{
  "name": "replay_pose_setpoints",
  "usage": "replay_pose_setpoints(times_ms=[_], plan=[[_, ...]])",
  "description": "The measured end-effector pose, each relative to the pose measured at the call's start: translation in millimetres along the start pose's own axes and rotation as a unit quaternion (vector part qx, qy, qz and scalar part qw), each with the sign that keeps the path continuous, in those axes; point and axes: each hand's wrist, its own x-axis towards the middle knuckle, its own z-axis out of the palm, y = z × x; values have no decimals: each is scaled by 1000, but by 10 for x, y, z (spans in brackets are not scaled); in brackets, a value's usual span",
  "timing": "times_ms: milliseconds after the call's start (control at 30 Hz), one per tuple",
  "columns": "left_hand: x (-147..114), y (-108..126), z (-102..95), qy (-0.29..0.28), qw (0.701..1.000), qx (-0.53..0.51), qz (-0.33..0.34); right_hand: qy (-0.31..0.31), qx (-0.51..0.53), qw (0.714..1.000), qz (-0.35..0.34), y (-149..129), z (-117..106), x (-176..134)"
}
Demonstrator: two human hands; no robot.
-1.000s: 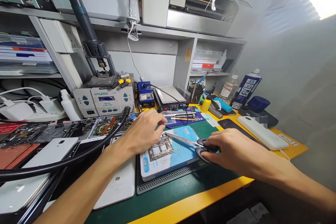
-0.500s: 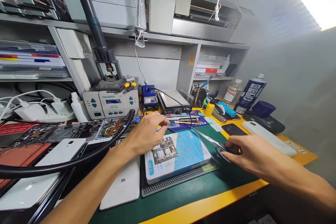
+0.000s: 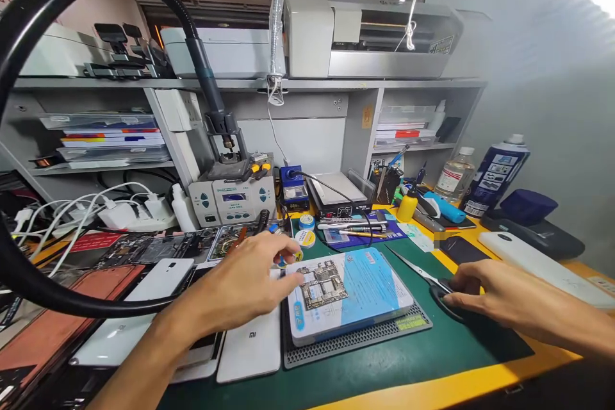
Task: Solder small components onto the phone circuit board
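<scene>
A phone circuit board lies on a blue-and-white flat box, which rests on a grey perforated pad. My left hand hovers at the left edge of the box, thumb and forefinger apart beside the board, with nothing seen between them. My right hand grips the black handles of a pair of scissors low over the green mat, right of the box. Their blades point to the back left and look nearly closed. The other fingers of the right hand are partly hidden.
White phone back covers lie left of the box. Small round tins and tweezers are behind it. A thick black hose loops across the left side. A hot-air station, yellow bottle and spray can stand farther back.
The camera view has shifted, so the bench appears farther right and lower. My left hand has drawn back toward the board's left side, and its fingers are spread wider. The scissors stay in my right hand.
</scene>
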Motion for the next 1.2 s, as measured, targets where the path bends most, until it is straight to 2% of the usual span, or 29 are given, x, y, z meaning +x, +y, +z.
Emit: replay_pose_setpoints(times_ms=[67, 167, 233, 300, 433, 600, 700, 833, 967, 1100, 1200], plan=[[-69, -11, 84, -20, 1000, 7, -8, -79, -2, 997, 2, -121, -122, -21], [-97, 6, 197, -32, 999, 15, -12, -109, 5, 994, -10, -397, -269, -47], [-87, 29, 244, -36, 999, 19, -13, -150, 58, 987, -16, -583, -296, -25], [-71, 43, 276, -40, 999, 22, -14, -164, 89, 982, -41, -738, -269, 45], [-46, 20, 326, -52, 998, 31, -30, -145, 108, 976, -122, -963, -157, 297], [-33, -58, 356, -58, 995, 78, -22, -193, 132, 955, -183, -1131, -3, 546], [-38, -144, 384, -15, 989, 135, 55, -208, 179, 940, -202, -1133, 128, 572], [-45, -274, 454, 100, 959, 198, 175, -188, 237, 933, -194, -1103, 291, 530], [-26, -296, 478, 157, 937, 247, 190, -176, 258, 934, -172, -1145, 369, 500], [-43, -254, 495, 179, 929, 256, 200, -182, 295, 926, -149, -1178, 398, 502], [-80, -181, 557, 175, 934, 256, 178, -182, 309, 921, -148, -1165, 408, 501]])
